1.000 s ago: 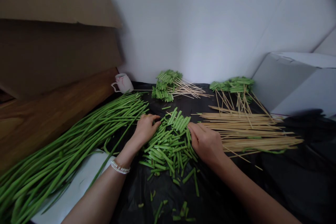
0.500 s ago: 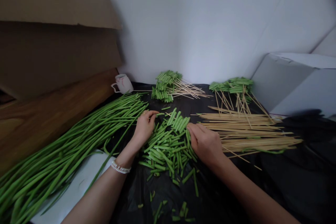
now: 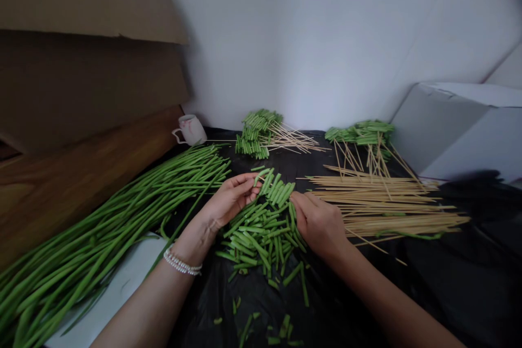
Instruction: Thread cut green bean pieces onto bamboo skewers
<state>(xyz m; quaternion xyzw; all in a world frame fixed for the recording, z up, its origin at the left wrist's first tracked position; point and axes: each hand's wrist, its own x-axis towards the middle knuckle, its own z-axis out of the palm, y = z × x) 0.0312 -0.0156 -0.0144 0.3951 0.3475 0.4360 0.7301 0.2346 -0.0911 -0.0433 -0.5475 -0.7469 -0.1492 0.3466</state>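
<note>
A heap of short cut green bean pieces point(image 3: 261, 225) lies on black plastic sheeting point(image 3: 448, 277) in front of me. My left hand point(image 3: 230, 198) is raised at the heap's left edge, palm turned up, fingertips pinching one bean piece point(image 3: 261, 173). My right hand point(image 3: 318, 223) rests on the heap's right edge, fingers curled and closed among the pieces; what they hold is hidden. Bare bamboo skewers point(image 3: 387, 204) lie spread just right of that hand.
Long uncut green beans point(image 3: 101, 234) stretch along the left. Two piles of skewered bean pieces point(image 3: 261, 133) point(image 3: 362, 133) sit at the back. A white mug point(image 3: 190, 129) stands by a wooden board and cardboard point(image 3: 81, 65); a white box point(image 3: 460, 130) is at right.
My left hand has turned palm up and lifted a bean piece from the heap's far left corner toward the middle. My right hand has stayed in place.
</note>
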